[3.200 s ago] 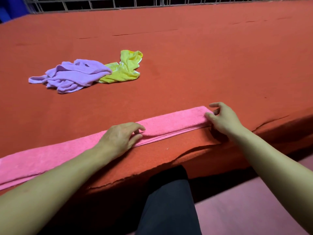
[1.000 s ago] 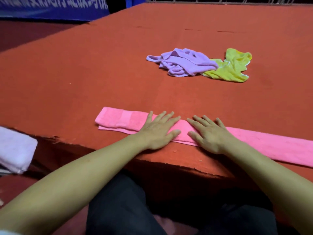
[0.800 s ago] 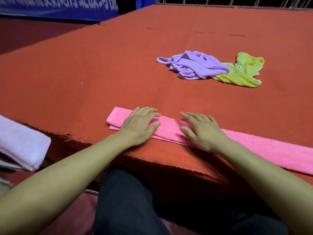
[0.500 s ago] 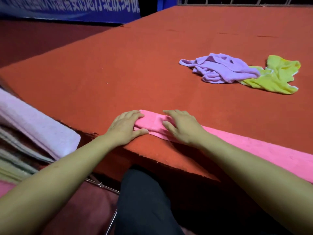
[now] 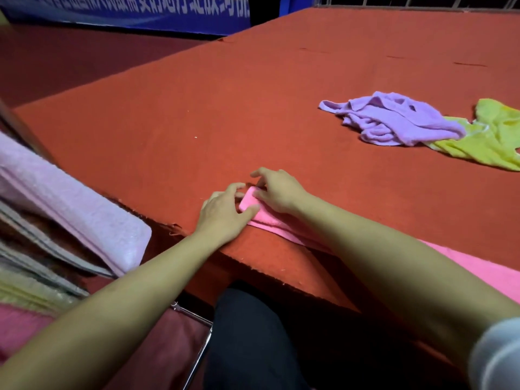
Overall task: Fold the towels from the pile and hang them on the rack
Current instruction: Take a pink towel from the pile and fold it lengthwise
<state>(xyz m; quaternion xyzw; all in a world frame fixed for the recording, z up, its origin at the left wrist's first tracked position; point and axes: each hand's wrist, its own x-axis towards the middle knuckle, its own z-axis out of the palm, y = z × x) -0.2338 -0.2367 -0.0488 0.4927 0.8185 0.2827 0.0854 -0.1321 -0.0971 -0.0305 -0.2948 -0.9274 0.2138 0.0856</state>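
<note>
The folded pink towel (image 5: 281,220) is laid along the near edge of the red tabletop (image 5: 225,122). Its left end is pinched by the left hand (image 5: 225,212) and right hand (image 5: 277,191). The purple towel (image 5: 394,119) and yellow towel (image 5: 484,139) are left crumpled farther back.

Red felt table (image 5: 253,114) (frayed edge), blue banner (image 5: 126,9).

Dim, warm indoor light, soft shadows under the forearms, wide-angle stretching and blur toward the edges.
</note>
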